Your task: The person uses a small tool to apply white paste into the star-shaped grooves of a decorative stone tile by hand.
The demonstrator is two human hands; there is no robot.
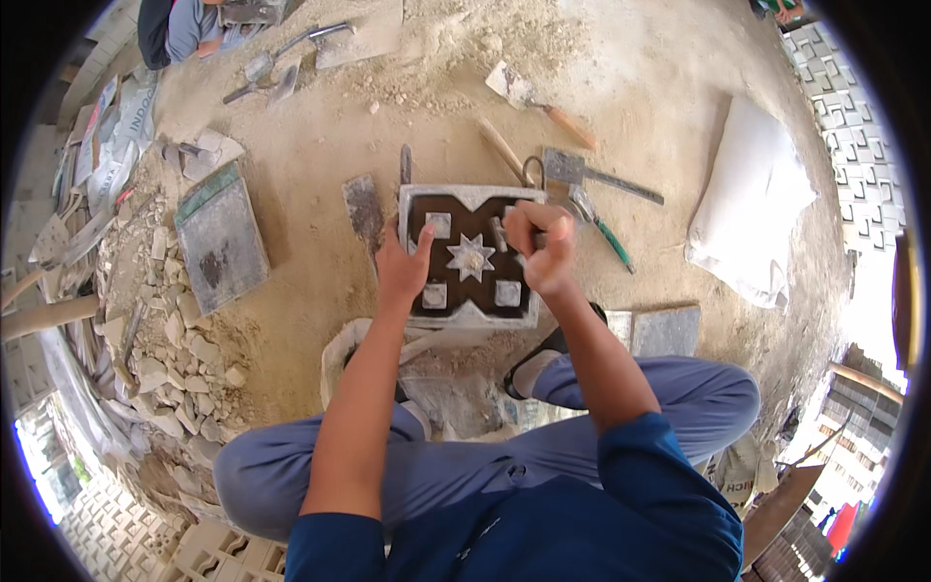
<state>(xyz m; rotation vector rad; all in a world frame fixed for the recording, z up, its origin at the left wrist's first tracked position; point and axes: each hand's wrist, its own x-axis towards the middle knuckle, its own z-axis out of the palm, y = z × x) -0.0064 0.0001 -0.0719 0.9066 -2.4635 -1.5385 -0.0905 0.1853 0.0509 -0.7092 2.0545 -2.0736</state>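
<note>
In front of my crossed legs lies a square mould (469, 318) with a pale, dusty frame and a dark inside. An eight-pointed star (471, 258) sits at its middle, with small pale square blocks (433, 296) toward the corners. My left hand (402, 264) grips the mould's left edge, its thumb over the top by the upper left block. Above the upper right corner, my right hand (545, 244) is closed round a small grey tool (498, 235). Only a narrow bar of that tool shows; its kind is hidden by the fingers.
Beyond the mould lie a flat metal blade (365, 209), a wooden-handled scraper (567, 126) and a green-handled tool (613, 242). Broken pale rubble (179, 359) and a slab (221, 242) are left, a white sack (752, 204) right. Another person (189, 34) sits at the far left.
</note>
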